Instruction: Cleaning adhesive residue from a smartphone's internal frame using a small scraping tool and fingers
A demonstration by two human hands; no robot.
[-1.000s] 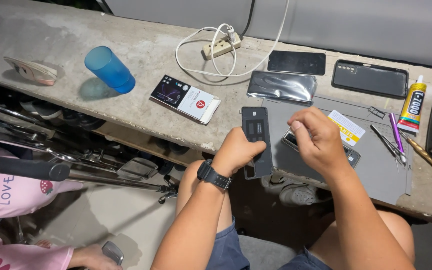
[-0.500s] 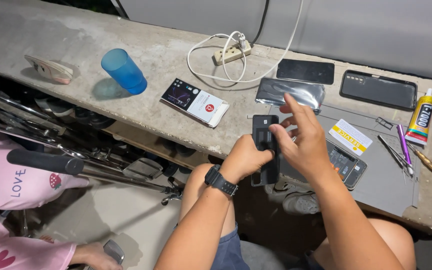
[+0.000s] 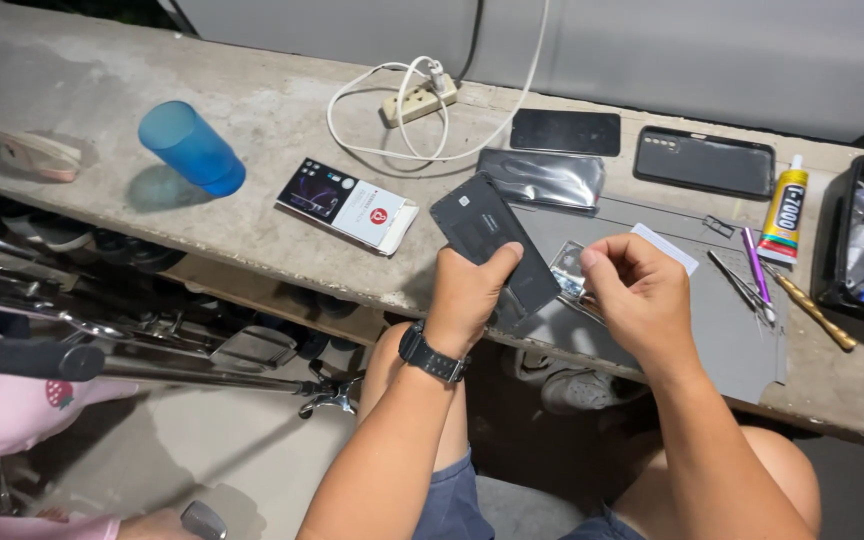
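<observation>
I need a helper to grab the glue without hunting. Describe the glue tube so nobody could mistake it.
Start at the long concrete ledge and go to its far right end, beside the black tool tray. The glue tube lies between that tray and a dark phone back cover. It is the only yellow thing with a white nozzle; its neighbours are dark or thin metal tools.

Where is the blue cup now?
In the head view, the blue cup lies tipped on the concrete ledge, far left, beside the small printed box.

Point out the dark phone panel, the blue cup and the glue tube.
dark phone panel (image 3: 487,232), head view, upper flat face.
blue cup (image 3: 190,147), head view, side wall.
glue tube (image 3: 783,212), head view, yellow body.
</observation>
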